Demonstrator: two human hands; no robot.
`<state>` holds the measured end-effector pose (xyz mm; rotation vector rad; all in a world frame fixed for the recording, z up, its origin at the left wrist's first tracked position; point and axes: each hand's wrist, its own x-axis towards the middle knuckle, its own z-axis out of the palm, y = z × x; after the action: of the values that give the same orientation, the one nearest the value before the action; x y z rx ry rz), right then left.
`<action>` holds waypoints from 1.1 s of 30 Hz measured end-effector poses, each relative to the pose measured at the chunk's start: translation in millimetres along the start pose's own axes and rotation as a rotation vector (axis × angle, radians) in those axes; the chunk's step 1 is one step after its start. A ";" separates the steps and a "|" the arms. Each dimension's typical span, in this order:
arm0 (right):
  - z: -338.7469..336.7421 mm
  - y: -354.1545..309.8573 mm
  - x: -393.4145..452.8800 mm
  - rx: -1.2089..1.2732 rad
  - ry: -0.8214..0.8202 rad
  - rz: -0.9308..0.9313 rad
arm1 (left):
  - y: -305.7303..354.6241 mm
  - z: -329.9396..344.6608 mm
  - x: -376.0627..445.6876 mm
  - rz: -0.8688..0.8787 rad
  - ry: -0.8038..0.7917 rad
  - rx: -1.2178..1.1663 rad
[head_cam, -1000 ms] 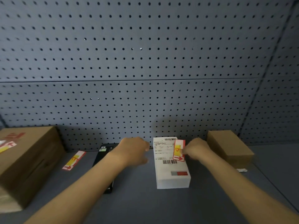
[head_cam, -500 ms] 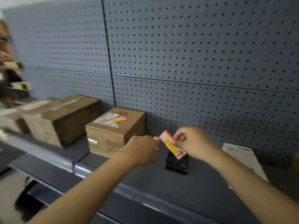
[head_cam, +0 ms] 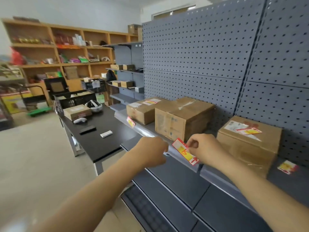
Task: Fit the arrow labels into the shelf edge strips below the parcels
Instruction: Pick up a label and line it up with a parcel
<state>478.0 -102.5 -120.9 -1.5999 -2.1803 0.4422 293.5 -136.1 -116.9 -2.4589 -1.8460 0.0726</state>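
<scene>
My right hand (head_cam: 203,148) pinches a red and yellow arrow label (head_cam: 184,151) against the clear shelf edge strip (head_cam: 147,131), just below the middle cardboard parcel (head_cam: 182,119). My left hand (head_cam: 151,150) is curled beside the label's left end, close to the strip, with nothing visibly held. Another arrow label (head_cam: 130,121) sits in the strip under the far parcel (head_cam: 143,109). A third parcel (head_cam: 247,144) stands to the right with a label (head_cam: 249,131) lying on top. A loose label (head_cam: 286,166) lies on the shelf at far right.
A grey pegboard (head_cam: 209,56) backs the shelf. Lower grey shelves (head_cam: 175,190) jut out below my arms. A black table (head_cam: 98,133) stands left with a box, a black crate and small items. Wooden shelving (head_cam: 66,52) lines the far wall.
My view swung left along the shelf. My right hand carried the arrow label from above the white parcel down to the shelf edge strip under the middle box; the left hand followed alongside.
</scene>
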 end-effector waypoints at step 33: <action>138.3 -43.8 185.6 0.012 0.189 0.517 | -189.4 107.5 220.0 0.659 -0.070 0.002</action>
<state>324.4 59.3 -196.4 -2.1025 -1.6103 0.4257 165.3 130.4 -208.3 -2.9736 -0.9718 0.1913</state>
